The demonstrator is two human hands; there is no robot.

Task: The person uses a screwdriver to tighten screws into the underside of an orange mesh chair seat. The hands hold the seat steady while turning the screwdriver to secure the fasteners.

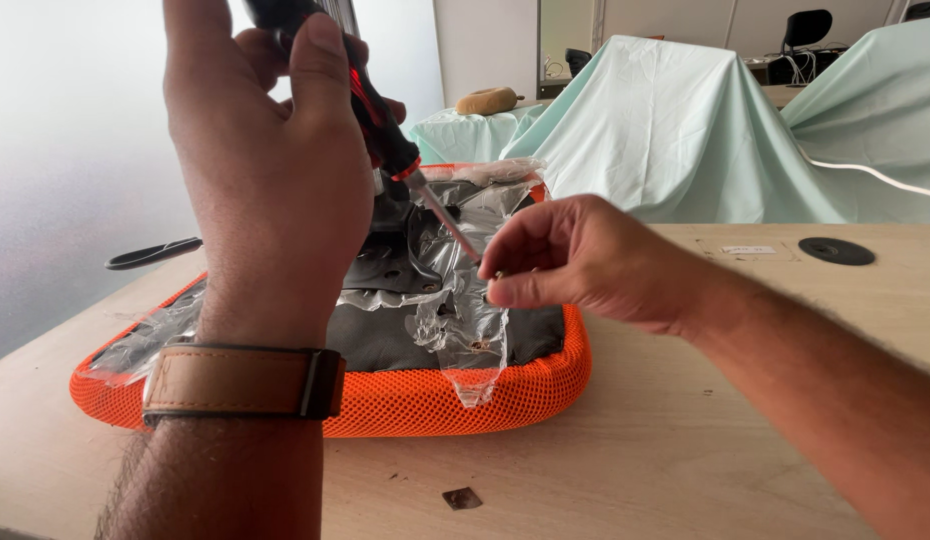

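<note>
- Gripping a screwdriver [385, 130] by its black-and-red handle, the left hand [270, 150] is raised high, fingers wrapped fully around the handle, a tan leather watch strap [240, 380] on the wrist.
- From that handle the metal shaft slants down and to the right, and its tip meets the fingertips of the right hand [575, 262].
- Thumb and forefinger of the right hand are pinched together on a very small piece at the shaft's tip; it is too small to tell what it is.
- Both hands are over an upturned seat cushion [435, 395] edged in orange mesh, which lies on a pale wooden table [685, 440].
- Crumpled clear plastic film [455, 320] lies loosely over the cushion's dark underside and its black metal plate [390, 262].
- On the table in front of the cushion lies a small dark scrap [462, 498].
- Behind the table, pale green sheets [675, 130] cover furniture.
</note>
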